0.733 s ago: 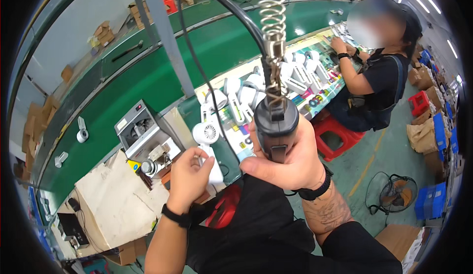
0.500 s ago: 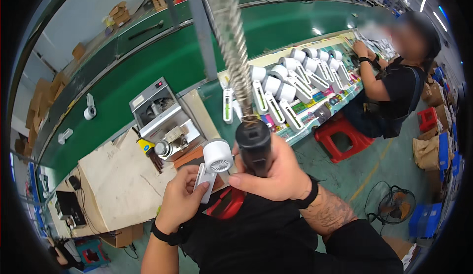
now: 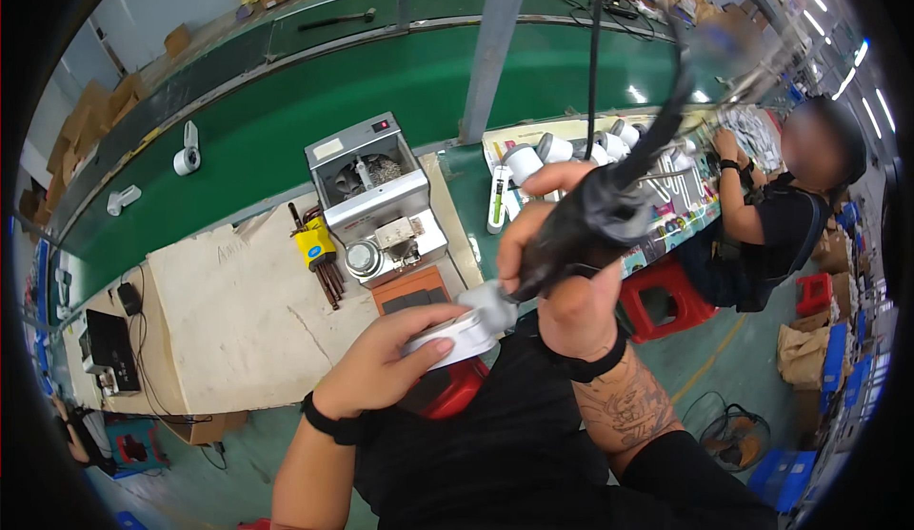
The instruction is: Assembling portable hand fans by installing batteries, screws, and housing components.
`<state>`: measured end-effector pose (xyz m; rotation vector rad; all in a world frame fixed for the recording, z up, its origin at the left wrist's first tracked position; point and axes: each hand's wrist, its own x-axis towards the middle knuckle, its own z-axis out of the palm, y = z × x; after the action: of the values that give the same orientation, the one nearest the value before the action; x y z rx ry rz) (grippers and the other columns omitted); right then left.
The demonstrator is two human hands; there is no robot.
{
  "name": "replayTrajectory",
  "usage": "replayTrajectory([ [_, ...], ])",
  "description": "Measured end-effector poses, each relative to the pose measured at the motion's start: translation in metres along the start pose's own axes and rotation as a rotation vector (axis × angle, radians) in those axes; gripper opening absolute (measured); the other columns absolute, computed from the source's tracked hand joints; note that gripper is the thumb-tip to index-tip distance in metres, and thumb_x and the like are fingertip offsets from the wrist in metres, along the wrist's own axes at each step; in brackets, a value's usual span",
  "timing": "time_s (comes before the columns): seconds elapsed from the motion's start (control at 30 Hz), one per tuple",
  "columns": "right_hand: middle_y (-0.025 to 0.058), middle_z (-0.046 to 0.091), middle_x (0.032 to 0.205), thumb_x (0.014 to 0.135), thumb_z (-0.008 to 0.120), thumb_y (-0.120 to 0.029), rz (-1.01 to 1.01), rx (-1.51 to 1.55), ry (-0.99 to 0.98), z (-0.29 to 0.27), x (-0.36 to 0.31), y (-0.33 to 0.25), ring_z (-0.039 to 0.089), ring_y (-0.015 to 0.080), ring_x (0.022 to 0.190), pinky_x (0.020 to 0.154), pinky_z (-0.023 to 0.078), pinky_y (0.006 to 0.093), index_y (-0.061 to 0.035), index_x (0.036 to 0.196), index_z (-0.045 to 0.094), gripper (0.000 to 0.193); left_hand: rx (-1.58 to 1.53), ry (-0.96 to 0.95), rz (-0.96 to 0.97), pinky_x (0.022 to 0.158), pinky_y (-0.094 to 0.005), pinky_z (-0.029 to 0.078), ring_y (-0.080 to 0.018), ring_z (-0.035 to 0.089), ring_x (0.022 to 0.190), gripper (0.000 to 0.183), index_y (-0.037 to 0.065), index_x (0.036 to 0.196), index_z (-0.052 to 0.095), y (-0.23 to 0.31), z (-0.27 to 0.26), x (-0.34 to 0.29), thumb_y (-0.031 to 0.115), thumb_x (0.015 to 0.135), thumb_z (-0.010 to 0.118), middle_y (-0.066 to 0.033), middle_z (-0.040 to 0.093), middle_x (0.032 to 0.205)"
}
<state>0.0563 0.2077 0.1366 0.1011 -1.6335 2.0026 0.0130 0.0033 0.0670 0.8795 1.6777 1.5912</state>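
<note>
In my left hand is a white handheld fan, gripped by its handle and lying tilted in front of my body. My right hand is wrapped round a thick black electric screwdriver with a dark cord at its top. The screwdriver slants down to the left, its lower end against or very close to the fan's blurred round head. Whether the tip touches a screw cannot be made out. Just beyond my left hand lies a brown and dark grey pad.
A grey screw feeder stands ahead, beside a yellow holder with dark rods. Two white fans lie on the green conveyor. More fans cover the bench at right, where a co-worker sits. A red stool stands close by.
The screwdriver has swung from upright to slanted, bringing its lower end to the fan. My left hand has turned the fan from upright to nearly flat. The view has shifted.
</note>
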Motion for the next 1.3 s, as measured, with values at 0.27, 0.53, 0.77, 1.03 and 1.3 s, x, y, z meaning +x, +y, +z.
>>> replayTrajectory([
  [0.27,0.0079,0.057,0.078,0.072,0.066,-0.086,0.008,0.02,-0.033,0.024,0.029,-0.005,0.06,0.0176,0.067,0.065,0.052,0.034,-0.0034,0.117,0.043,0.097,0.469,0.205,0.042,0.082,-0.0462,0.054,-0.0438,0.067,0.093,0.03,0.0,0.122,0.065,-0.031,0.004,0.011,0.014,0.096,0.062,-0.0253,0.07,0.104],
  [0.53,0.0085,0.058,0.076,0.077,0.073,-0.076,-0.001,0.14,-0.127,0.065,0.037,0.08,0.058,0.0165,0.065,0.06,0.05,0.03,-0.0029,0.109,0.049,0.083,0.486,0.38,0.029,0.083,-0.0445,0.054,-0.0398,0.067,0.097,0.028,0.004,0.116,0.067,-0.031,-0.009,0.011,0.012,0.09,0.069,-0.0192,0.069,0.106],
  [0.77,0.0077,0.058,0.076,0.079,0.072,-0.075,-0.05,0.1,-0.167,0.063,0.039,0.104,0.057,0.0134,0.065,0.059,0.049,0.0276,-0.0024,0.109,0.049,0.082,0.472,0.43,0.12,0.085,-0.0411,0.054,-0.0375,0.067,0.098,0.02,-0.001,0.107,0.071,-0.039,-0.003,0.001,0.004,0.087,0.07,-0.0178,0.068,0.108],
  [1.03,0.0079,0.06,0.076,0.08,0.074,-0.071,0.069,0.113,-0.138,0.058,0.028,0.092,0.059,0.0156,0.065,0.059,0.049,0.029,-0.0057,0.117,0.047,0.08,0.46,0.491,0.185,0.078,-0.0389,0.057,-0.033,0.07,0.09,0.013,0.003,0.1,0.073,-0.052,-0.001,0.003,0.006,0.088,0.069,-0.0121,0.072,0.1],
  [1.3,0.0103,0.06,0.085,0.075,0.068,-0.08,-0.093,0.07,-0.006,0.057,0.032,0.057,0.061,0.0191,0.065,0.059,0.053,0.0321,-0.0098,0.132,0.032,0.097,0.481,0.514,0.196,0.078,-0.0385,0.057,-0.0338,0.071,0.089,0.015,0.001,0.101,0.073,-0.056,0.0,0.001,0.004,0.087,0.07,-0.0149,0.072,0.103],
])
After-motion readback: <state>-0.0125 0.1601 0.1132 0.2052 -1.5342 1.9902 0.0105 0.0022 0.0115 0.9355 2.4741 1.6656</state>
